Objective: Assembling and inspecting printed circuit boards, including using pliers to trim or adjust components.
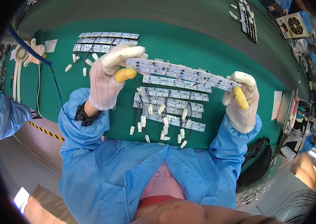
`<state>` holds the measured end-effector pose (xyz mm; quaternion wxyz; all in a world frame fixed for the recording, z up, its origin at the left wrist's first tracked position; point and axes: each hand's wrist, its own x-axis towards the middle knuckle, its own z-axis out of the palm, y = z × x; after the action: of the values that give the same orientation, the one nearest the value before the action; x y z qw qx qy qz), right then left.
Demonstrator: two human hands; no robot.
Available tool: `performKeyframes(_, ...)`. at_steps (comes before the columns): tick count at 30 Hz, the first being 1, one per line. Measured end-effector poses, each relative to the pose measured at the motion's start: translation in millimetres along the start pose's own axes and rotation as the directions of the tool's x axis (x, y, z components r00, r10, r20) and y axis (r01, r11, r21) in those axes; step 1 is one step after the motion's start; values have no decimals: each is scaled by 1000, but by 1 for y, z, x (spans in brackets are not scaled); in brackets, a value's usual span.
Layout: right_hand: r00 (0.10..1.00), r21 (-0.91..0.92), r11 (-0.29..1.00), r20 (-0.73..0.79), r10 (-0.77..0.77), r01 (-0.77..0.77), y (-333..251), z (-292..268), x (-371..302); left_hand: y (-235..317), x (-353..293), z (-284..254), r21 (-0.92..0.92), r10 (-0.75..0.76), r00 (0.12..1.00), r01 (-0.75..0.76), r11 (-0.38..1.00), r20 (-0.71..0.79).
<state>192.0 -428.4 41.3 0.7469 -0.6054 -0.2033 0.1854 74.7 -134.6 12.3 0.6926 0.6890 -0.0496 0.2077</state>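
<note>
A long, narrow LED circuit board [183,73] is held up above the green work mat, tilted down toward the right. My left hand [107,74], in a white glove with a yellow thumb cover, pinches its left end. At the other end, my right hand [242,102], gloved the same way, grips the board between thumb and fingers. Beneath it lie several similar LED boards [178,94] in rows, with dark wires ending in white plug connectors [165,121] that point toward me. Another group of boards [109,40] rests beyond my left hand, partly covered by it.
A small white fan [22,54] stands at the left, near a blue coiled cord [27,46]. More wired boards [248,22] lie on the dark far surface. A metal box with a round fan [295,26] is at far right. Another person's blue sleeve [10,115] shows at left.
</note>
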Motion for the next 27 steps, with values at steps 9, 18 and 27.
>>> performKeyframes(9, 892, -336, 868, 393, -223, 366, 4, 14, -5, -17, 2, 21, 108, -19, 981, 40, 993, -193)
performKeyframes(18, 999, 0, 1000, 50, -16, 16, 4, 7, -5, 1, 4, 7, 199, 48, 998, -42, 979, -26)
performKeyframes(27, 998, 150, 989, 61, 5, -14, 1, 7, 4, 2, 6, -6, 336, 246, 963, -269, 903, 109)
